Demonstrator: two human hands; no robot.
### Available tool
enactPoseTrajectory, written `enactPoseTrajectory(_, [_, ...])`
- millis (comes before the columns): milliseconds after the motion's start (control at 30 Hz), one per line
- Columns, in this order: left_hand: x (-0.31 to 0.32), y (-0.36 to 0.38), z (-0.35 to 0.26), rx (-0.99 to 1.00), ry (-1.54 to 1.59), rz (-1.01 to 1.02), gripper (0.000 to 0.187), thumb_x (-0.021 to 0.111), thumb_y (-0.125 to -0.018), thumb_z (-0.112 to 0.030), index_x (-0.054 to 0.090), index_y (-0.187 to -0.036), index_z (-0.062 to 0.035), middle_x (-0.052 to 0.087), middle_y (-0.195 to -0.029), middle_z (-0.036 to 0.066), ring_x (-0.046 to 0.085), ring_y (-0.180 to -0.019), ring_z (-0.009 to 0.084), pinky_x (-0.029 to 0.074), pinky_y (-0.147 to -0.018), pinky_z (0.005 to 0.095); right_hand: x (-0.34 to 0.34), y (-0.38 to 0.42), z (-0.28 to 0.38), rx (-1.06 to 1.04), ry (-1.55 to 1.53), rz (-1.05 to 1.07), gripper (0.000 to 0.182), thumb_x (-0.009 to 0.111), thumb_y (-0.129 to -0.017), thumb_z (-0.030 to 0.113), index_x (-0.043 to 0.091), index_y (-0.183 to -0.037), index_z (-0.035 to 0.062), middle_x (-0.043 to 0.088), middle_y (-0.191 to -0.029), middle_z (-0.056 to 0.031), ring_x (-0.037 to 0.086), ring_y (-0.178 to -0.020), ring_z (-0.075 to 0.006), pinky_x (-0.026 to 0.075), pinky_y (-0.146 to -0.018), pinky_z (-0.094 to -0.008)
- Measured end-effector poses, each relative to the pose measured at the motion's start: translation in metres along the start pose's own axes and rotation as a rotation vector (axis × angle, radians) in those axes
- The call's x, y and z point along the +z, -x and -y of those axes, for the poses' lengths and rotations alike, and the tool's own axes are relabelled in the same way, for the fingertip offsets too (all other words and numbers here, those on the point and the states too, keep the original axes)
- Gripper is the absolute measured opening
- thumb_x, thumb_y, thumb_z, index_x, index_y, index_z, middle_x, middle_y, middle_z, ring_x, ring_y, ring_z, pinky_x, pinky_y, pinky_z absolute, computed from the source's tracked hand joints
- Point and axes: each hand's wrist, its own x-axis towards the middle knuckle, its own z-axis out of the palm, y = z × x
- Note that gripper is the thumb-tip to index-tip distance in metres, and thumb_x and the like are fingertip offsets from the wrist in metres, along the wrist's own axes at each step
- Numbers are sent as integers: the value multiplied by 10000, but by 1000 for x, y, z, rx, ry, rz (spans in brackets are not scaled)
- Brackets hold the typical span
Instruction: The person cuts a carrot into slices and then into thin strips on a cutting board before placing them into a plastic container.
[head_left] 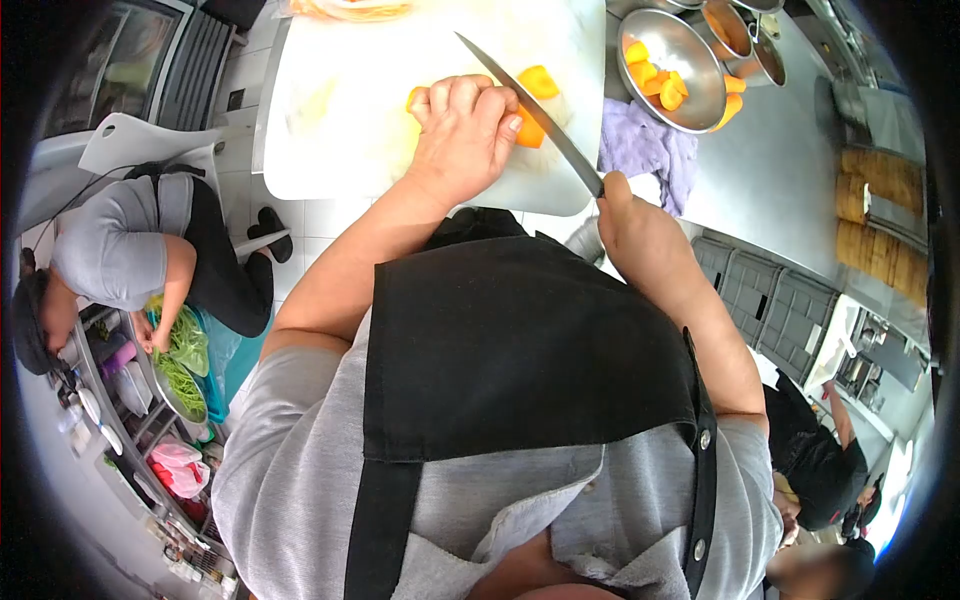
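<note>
On the white cutting board [350,150], my left hand [462,135] presses down with curled fingers on a carrot [530,132]. Orange shows on both sides of that hand; the middle is hidden under it. My right hand [640,225] is wrapped round the handle of a kitchen knife [560,140]. Its long blade slants up and left across the board, close beside my left fingers and over the carrot. A cut carrot chunk [538,82] lies just right of the blade.
Peelings [350,8] lie at the board's far edge. Right of the board are a purple cloth [655,150], a metal bowl [700,60] of orange chunks and several metal pots [728,30]. One person [130,240] handles greens at left; other people [815,460] are at lower right.
</note>
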Motion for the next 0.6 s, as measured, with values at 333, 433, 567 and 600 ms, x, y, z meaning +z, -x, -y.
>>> enactPoseTrajectory(333, [-1,-1,2,19,9,-8,182,595,-869,-247,566,-1014,-140,500,-1050,59,431,-1044,267,255,-910,455,2,-32,14,-14,9,49,124,492,-863,36,412,-951,2,625,-668,-192,647,-635,-365,512,-546,-460])
enactPoseTrajectory(433, [0,0,3,19,17,-14,182,599,-866,-240,558,-1013,-140,501,-1051,59,427,-1045,268,254,-916,454,21,-51,10,-30,38,52,127,490,-852,15,418,-956,2,633,-692,-197,656,-659,-363,521,-558,-452])
enactPoseTrajectory(567, [-1,0,2,22,22,-16,175,603,-863,-229,551,-1007,-143,502,-1056,58,424,-1044,267,256,-920,452,24,-54,15,-12,115,82,130,488,-844,1,426,-959,5,644,-713,-200,668,-680,-348,533,-577,-443])
enactPoseTrajectory(600, [-1,0,2,19,24,-18,173,603,-862,-227,552,-1006,-144,503,-1055,59,425,-1043,267,257,-921,452,24,-54,15,-13,108,72,132,489,-844,2,427,-961,6,646,-714,-197,670,-678,-343,534,-576,-440])
